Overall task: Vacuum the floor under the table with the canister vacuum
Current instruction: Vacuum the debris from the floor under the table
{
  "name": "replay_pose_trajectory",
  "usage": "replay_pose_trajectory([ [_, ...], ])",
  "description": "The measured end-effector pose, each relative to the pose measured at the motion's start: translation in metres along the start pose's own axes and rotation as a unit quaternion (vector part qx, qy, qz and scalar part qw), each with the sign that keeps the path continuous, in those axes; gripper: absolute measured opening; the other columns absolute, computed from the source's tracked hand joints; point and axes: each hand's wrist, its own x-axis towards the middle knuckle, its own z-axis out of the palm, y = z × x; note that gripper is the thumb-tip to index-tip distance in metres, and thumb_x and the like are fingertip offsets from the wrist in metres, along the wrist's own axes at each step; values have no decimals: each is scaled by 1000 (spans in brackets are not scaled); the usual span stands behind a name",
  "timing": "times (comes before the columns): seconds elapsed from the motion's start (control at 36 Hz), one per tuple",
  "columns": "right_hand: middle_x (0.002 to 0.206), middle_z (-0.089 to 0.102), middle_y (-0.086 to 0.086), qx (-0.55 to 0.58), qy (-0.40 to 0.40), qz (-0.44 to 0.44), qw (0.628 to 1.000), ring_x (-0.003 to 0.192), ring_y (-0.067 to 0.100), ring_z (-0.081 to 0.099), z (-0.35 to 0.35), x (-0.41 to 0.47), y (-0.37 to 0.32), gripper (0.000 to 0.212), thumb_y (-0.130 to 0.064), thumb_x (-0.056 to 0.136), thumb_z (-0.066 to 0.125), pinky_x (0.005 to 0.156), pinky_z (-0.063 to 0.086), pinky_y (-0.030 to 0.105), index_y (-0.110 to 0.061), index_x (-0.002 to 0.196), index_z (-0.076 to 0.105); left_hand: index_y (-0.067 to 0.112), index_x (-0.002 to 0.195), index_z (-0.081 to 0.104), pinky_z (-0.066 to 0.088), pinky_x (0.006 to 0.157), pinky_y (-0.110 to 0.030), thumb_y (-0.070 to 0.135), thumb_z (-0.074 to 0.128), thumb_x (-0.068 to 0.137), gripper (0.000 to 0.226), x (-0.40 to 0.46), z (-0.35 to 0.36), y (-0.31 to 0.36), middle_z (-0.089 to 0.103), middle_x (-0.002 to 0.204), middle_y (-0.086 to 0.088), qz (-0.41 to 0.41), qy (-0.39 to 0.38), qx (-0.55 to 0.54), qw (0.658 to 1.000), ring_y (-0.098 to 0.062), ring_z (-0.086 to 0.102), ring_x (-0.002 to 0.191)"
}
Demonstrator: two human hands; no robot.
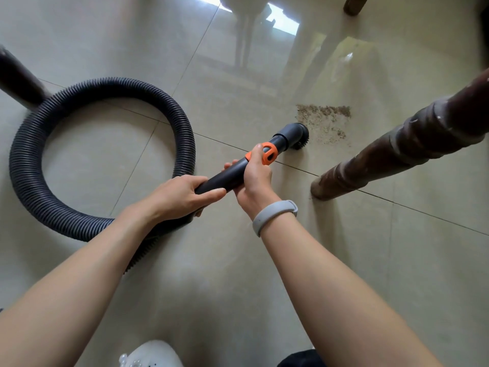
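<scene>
- My left hand (182, 193) grips the black plastic vacuum wand (227, 176) at its rear; my right hand (255, 176) wraps it beside the orange collar (268, 152)
- Its round brush nozzle (299, 136) touches the beige tiled floor (344, 260) beside scattered brown crumbs (324, 119), near the dark turned wooden table leg (397, 144)

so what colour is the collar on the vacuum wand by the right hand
Orange, on the collar of the otherwise dark grey wand; the head view shows it.

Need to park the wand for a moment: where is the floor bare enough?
Bare tile inside the hose loop, and more nearer than the table leg, right of the right hand. Crowded ahead: the brush nozzle sits beside the dirt patch. The left hand grips the wand.
</scene>
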Motion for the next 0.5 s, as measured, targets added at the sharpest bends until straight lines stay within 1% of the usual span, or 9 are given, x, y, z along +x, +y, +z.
replay_pose_trajectory([
  [0.08,81,55,9,-4,-3,0,1000,66,20,60,1,4,-9,35,-43,99,43,84,53,41,-13,83,41,33,66,51,51,66,-39,76,43,65,44,7,0,4,62,55,6,5,7,4,1000,-10,56,47],
  [0.17,82,55,9,-12,-7,-1,1000,65,20,60,3,9,-18,34,-43,99,43,83,53,41,-10,97,41,25,66,50,51,68,-39,75,43,67,50,14,0,9,63,55,6,6,12,5,1000,-11,57,49],
  [0.22,82,56,9,-24,-10,-4,1000,66,20,60,4,14,-24,33,-44,99,42,85,54,43,-11,98,39,22,65,49,52,69,-40,77,42,66,55,20,-1,12,63,55,6,8,12,2,1000,-12,57,50],
  [0.28,84,56,9,-34,-14,-7,999,66,21,60,6,19,-30,33,-44,99,42,85,54,43,-11,97,40,23,65,48,52,70,-40,78,41,66,56,26,-1,14,63,56,6,11,15,1,1000,-12,58,50],
  [0.39,84,55,10,-47,-19,-15,999,67,21,60,12,30,-41,35,-44,99,42,83,53,43,-10,103,40,26,65,50,52,72,-41,80,39,66,55,38,-3,18,64,56,6,18,22,1,1000,-13,60,52],
  [0.5,85,55,10,-64,-17,-18,998,67,21,60,18,41,-53,37,-45,98,42,78,52,41,-9,107,40,20,66,49,53,72,-42,80,40,65,60,50,-7,22,65,56,4,22,24,-16,999,-14,61,52],
])
